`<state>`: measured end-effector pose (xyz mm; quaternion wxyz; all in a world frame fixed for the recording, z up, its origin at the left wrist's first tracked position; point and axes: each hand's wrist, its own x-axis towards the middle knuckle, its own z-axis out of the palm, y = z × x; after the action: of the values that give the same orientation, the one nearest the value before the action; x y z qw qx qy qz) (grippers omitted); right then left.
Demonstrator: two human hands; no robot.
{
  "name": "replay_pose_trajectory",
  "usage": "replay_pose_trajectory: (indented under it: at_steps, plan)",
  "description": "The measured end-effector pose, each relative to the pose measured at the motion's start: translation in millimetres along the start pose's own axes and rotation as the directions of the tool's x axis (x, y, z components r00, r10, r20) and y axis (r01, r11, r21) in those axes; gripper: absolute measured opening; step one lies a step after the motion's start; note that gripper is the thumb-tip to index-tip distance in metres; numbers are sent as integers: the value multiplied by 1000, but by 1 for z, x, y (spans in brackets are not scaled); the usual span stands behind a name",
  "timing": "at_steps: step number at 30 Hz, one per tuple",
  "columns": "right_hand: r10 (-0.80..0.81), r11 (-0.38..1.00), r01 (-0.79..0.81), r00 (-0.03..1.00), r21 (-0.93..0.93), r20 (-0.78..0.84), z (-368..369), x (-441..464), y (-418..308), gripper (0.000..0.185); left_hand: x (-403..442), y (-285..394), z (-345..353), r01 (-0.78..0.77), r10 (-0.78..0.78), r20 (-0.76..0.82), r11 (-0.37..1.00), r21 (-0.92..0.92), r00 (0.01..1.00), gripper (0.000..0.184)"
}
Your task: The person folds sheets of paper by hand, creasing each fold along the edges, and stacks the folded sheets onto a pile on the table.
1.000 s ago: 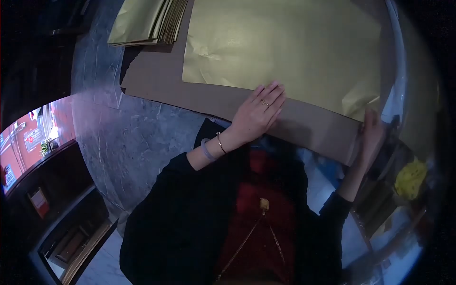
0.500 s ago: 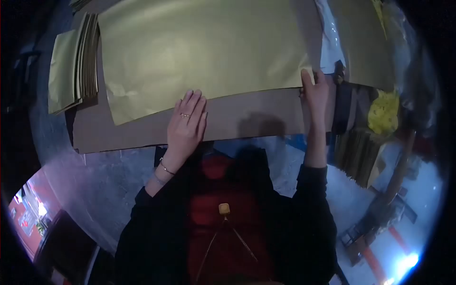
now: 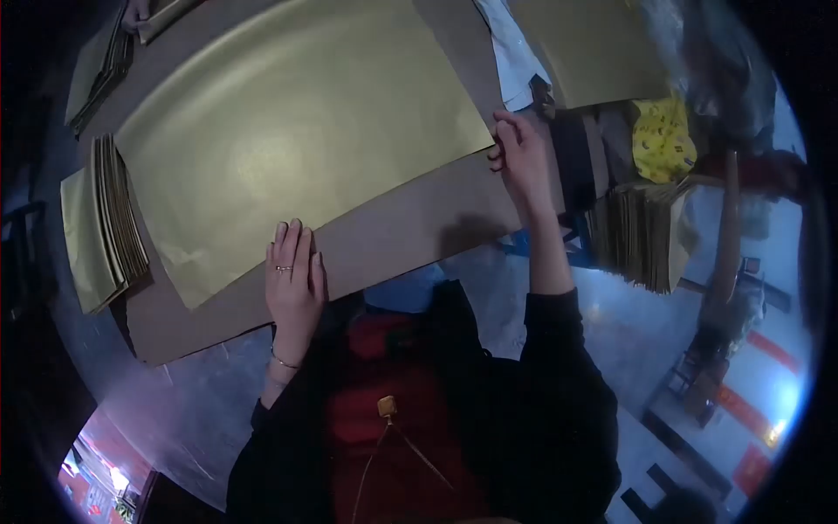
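Note:
A large gold paper sheet (image 3: 305, 131) lies on a brown board (image 3: 419, 223), its near edge running slantwise in front of me. My left hand (image 3: 295, 278), wearing a ring, rests with fingers stretched out over the sheet's near edge and the board. At the sheet's right corner is my right hand (image 3: 521, 162), its fingers bent and closed about the corner; the exact contact is partly hidden.
Folded gold sheets (image 3: 105, 223) stand stacked at the left. Another person's hand (image 3: 137, 16) shows at the far left, beside more folded sheets (image 3: 100, 70). On the right are a white strip (image 3: 515, 52), a yellow patterned bundle (image 3: 662, 140) and a brown paper stack (image 3: 642, 231).
The view has turned, so sheet and board now slant more. The sheet's right corner, raised earlier, looks flatter. My right hand's fingers are more curled; my left hand stays flat on the near edge.

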<state>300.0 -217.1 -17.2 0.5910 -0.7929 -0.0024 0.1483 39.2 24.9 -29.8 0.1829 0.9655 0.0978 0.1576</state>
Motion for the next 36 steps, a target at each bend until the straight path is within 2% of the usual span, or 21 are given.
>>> replay_pose_trajectory:
  at_steps: [3,5,6,9,11,12,13,14,16,17,18,19,20,22,23,26,28,29,31,34,36]
  plan:
    - [14,999,-15,1000,49,20,1,1,4,31,-1,-2,1,-5,5,-18,1000,-9,1000,36]
    - [15,1000,-15,1000,-12,3,0,2,2,31,1,1,0,6,-6,-13,1000,-13,1000,36]
    - [14,998,-14,1000,58,-2,1,-1,1,30,0,1,1,2,-2,-21,1000,-6,1000,36]
    - [32,996,-30,999,83,-21,3,-4,-1,29,1,2,-2,6,-6,-16,1000,-2,1000,37]
    - [22,1000,-22,1000,21,-13,1,-7,-3,27,3,4,-1,25,-24,-33,999,30,999,37]
    - [-216,956,189,971,-226,-101,1,-8,0,26,3,4,0,14,-13,-39,1000,10,999,36]
    - [-461,810,361,879,-462,-121,7,-10,2,25,4,5,0,8,-8,-45,1000,-6,999,35]
    - [-464,810,388,883,-440,-76,18,-19,-2,25,6,8,-1,12,-13,-68,1000,-12,998,35]
    - [-579,665,563,804,-491,138,39,-43,-11,24,7,9,2,37,-37,-72,999,-8,997,35]
    - [-582,666,590,794,-457,176,52,-54,-14,24,5,8,2,20,-22,-70,999,-29,997,36]
    - [-640,467,771,633,-433,436,64,-63,-16,30,5,9,3,60,-60,-78,998,1,995,36]
    - [-631,248,909,414,-335,656,76,-71,-17,37,6,9,5,44,-45,-65,999,-19,997,36]
    - [-638,243,927,375,-285,673,89,-80,-18,37,5,9,4,31,-33,-57,999,-38,998,36]
    - [-327,247,939,313,-240,892,111,-89,-20,50,6,14,4,65,-68,-66,997,-42,996,36]
    - [-333,241,950,273,-198,903,120,-89,-23,50,5,12,3,45,-51,-72,995,-86,996,36]
    - [-248,153,965,246,-213,937,134,-77,-41,53,5,12,-1,42,-50,-83,995,-87,995,34]
    - [-239,220,928,351,-302,905,140,-68,-51,49,5,11,-2,60,-67,-88,995,-80,994,34]
    - [-270,176,937,341,-302,901,142,-60,-43,47,5,11,-4,37,-40,-67,998,-46,997,35]
    - [-280,190,935,344,-300,896,145,-56,-44,46,3,9,-3,-6,6,-74,1000,1,997,35]
    - [-308,205,934,345,-292,887,147,-57,-51,42,4,10,4,41,-47,-84,997,-71,995,34]
    - [-302,186,930,361,-317,882,148,-59,-51,40,3,11,1,46,-49,-82,998,-40,995,34]
